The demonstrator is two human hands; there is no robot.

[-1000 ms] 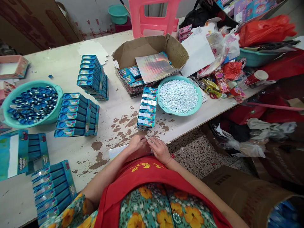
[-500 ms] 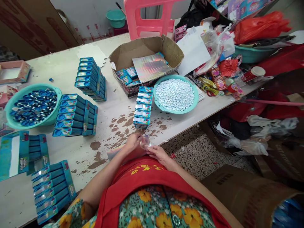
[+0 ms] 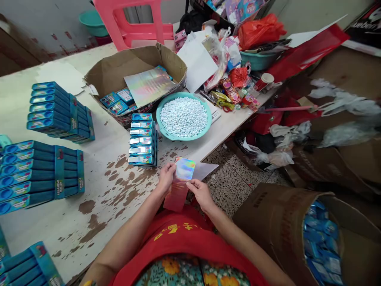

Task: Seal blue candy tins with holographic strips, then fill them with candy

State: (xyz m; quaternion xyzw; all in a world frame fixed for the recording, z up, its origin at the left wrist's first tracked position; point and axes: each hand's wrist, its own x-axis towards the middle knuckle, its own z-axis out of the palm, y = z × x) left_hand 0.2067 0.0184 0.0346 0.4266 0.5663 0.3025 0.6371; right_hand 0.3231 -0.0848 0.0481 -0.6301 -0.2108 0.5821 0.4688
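Observation:
Between both hands is a shiny holographic sheet [image 3: 185, 169], raised near the table's front edge. My left hand [image 3: 166, 177] pinches its left edge between thumb and fingers. At its lower right edge, my right hand [image 3: 201, 193] grips it with thumb and forefinger. A pale pointed flap [image 3: 205, 171] extends to the right behind the sheet, and a reddish reflective part [image 3: 176, 196] hangs below; whether these are one piece I cannot tell. Just beyond my left hand stands a stack of blue slim cases [image 3: 142, 139] with silvery windows. A turquoise bowl [image 3: 158, 126] of small white candies [image 3: 183, 117] sits beside it.
A cardboard tray [image 3: 104, 71] holds small blue boxes and another holographic sheet [image 3: 149, 85]. Banded blue case stacks [image 3: 61, 111] occupy the left. Candy packets and bags [image 3: 235, 85] clutter the far right. A large carton [image 3: 264, 222] with blue packs stands right, below the table.
My view has swung to the right. The hands, earlier low together at clear crinkled film, now hold the holographic sheet up and spread flat.

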